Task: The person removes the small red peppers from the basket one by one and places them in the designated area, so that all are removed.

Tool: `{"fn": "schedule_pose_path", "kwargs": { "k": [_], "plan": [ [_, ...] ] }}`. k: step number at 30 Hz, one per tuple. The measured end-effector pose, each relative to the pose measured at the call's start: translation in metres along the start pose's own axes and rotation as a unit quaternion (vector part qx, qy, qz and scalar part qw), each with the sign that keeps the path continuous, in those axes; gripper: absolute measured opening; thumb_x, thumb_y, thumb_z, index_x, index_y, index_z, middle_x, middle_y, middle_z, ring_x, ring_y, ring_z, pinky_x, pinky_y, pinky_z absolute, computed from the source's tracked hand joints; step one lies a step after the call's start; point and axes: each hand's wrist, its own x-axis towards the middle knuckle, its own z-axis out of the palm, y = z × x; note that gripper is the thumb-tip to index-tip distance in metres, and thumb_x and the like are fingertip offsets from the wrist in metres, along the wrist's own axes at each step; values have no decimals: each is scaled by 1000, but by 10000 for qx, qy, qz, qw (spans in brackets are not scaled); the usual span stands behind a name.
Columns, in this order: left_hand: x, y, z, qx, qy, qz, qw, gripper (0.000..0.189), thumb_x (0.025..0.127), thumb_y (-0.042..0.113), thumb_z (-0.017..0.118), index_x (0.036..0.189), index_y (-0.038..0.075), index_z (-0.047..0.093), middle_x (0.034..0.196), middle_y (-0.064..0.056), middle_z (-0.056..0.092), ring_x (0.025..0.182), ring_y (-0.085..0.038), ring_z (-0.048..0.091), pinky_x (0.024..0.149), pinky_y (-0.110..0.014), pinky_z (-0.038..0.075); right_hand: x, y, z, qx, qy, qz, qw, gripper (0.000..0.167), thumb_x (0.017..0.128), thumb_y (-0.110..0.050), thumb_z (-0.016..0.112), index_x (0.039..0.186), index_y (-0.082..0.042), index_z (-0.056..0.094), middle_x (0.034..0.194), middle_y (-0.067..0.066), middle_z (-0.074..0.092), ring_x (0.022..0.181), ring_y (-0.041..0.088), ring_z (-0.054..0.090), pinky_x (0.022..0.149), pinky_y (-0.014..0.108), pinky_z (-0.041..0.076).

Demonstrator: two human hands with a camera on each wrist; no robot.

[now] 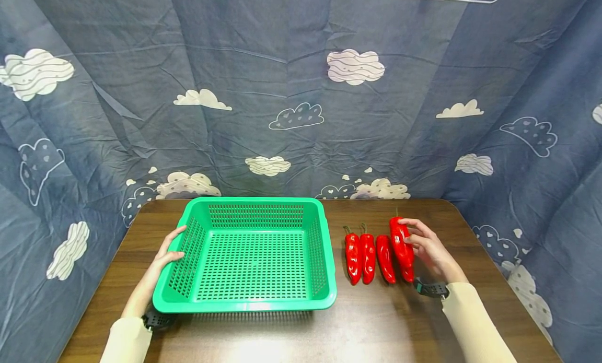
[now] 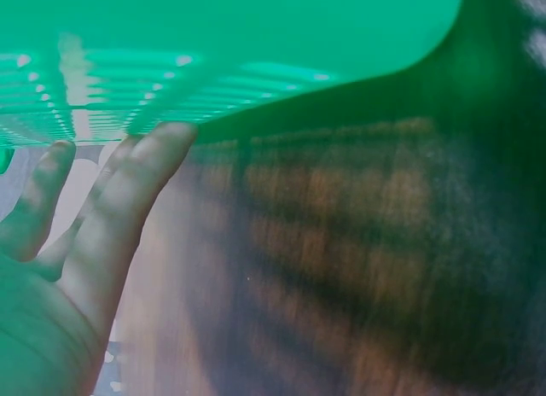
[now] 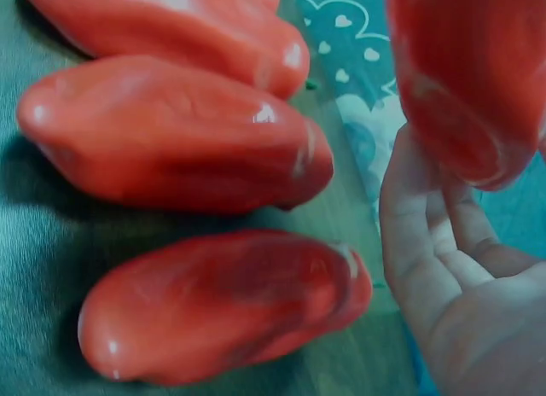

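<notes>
A glossy red pepper [image 1: 401,248] with a thin green stem is held by my right hand [image 1: 430,248], its fingers on the pepper's right side. In the right wrist view this pepper [image 3: 473,80] stands higher than the others, with the fingers [image 3: 409,208] against its end. Three more red peppers [image 1: 368,258] lie side by side on the table to its left. My left hand [image 1: 157,266] is at the left wall of a green perforated plastic basket [image 1: 246,306]. In the left wrist view its fingers [image 2: 128,208] are extended and reach the basket's side.
The basket covers the left and middle of a brown wood table [image 1: 376,326]. Behind and beside the table hangs a dark blue curtain [image 1: 282,159] printed with clouds. A dark strap device [image 1: 431,289] sits on the right wrist.
</notes>
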Motion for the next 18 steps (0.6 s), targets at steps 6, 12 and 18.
{"fn": "schedule_pose_path", "kwargs": {
  "k": [6,12,18],
  "plan": [
    [-1,1,1,-17,36,-110,9999,65,89,-11,33,142,25,43,128,10,48,111,-7,52,87,-22,45,-3,6,-12,123,-54,-277,9995,41,92,9,40,127,-9,52,109,4,57,90,14,61,71,27,52],
    [-1,1,0,-64,30,-74,9999,65,88,-11,33,141,26,44,128,9,49,110,-8,54,86,-23,46,-7,11,-22,138,86,-384,9991,40,93,10,39,126,-8,52,109,3,57,89,13,61,70,26,52],
    [-1,2,1,75,68,-178,9998,65,89,-10,33,142,25,42,128,8,45,110,-7,53,86,-23,46,-14,15,-30,16,318,-220,9993,37,95,6,43,125,-11,54,110,0,58,88,12,62,69,26,53]
  ]
}}
